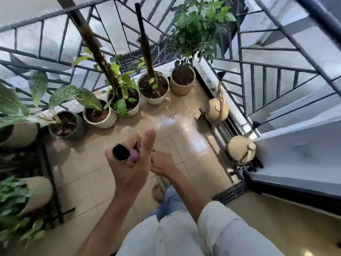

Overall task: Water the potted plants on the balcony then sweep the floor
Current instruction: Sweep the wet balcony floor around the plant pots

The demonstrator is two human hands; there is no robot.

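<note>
Wet balcony tiles (184,130) shine beside a row of potted plants (153,87) along the railing (55,52). Left hand (129,163) grasps a hollow broom handle (122,152), thumb raised; right hand (162,165) curls around it lower down, seemingly steadying it for sweeping.

Beige floor tiles (96,182) carry a glossy wet sheen mid-frame, and the railing (258,74) across the top is dark grey in slanted bars. At centre, white pots (155,99) sit beside a tan pot (181,89) and a dark grey pot (77,130), with speckled green-and-cream leaves (86,97) at left. The handle end (122,152) at centre is black-mouthed with a pinkish-purple wrap, and the sleeves (221,231) at bottom are off-white.
</note>
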